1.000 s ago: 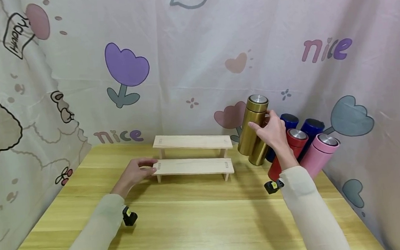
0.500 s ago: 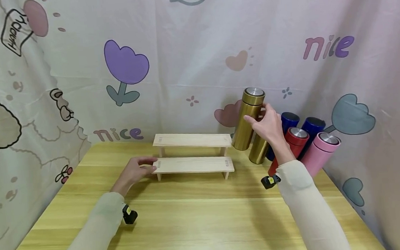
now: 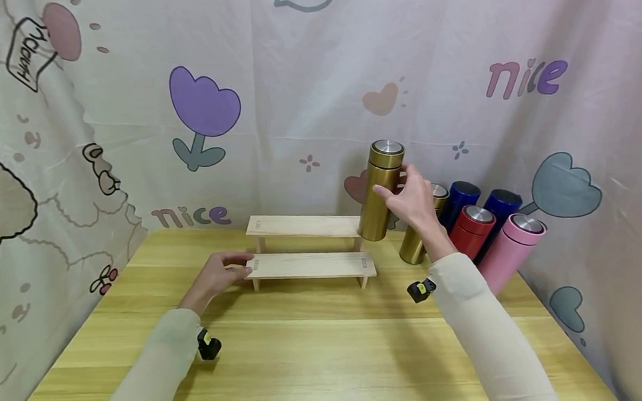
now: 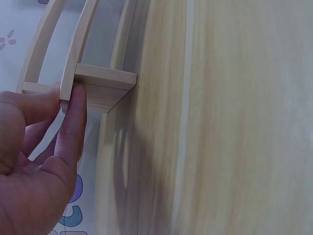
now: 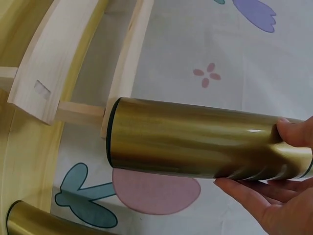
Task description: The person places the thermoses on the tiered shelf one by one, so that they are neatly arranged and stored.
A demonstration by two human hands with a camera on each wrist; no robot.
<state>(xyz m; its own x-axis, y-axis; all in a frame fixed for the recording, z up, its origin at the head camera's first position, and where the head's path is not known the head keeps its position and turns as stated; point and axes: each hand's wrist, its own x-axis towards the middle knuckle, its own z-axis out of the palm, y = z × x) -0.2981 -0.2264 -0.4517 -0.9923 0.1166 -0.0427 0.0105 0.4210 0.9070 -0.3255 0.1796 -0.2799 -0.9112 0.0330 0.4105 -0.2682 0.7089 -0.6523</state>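
Note:
My right hand (image 3: 412, 199) grips a tall gold thermos bottle (image 3: 382, 190) around its upper body, with the bottle nearly upright. In the right wrist view the gold thermos (image 5: 205, 139) has its dark-rimmed base right at the end of the upper shelf board (image 5: 128, 63). A pale two-tier wooden shelf (image 3: 310, 265) stands on the table. At its left end my left hand (image 3: 224, 273) pinches the lower board between thumb and fingers; the left wrist view shows that board (image 4: 73, 58) between the fingertips of the left hand (image 4: 44, 142).
On the right stand a shorter gold thermos (image 3: 411, 244), two blue thermoses (image 3: 462, 198), a red one (image 3: 473, 230) and a pink one (image 3: 511, 252). A patterned curtain (image 3: 301, 71) hangs behind the wooden table (image 3: 310, 363).
The right hand has lifted the tall gold thermos and carried it left, away from the other bottles to the upper shelf's right end. The left hand has stayed on the shelf.

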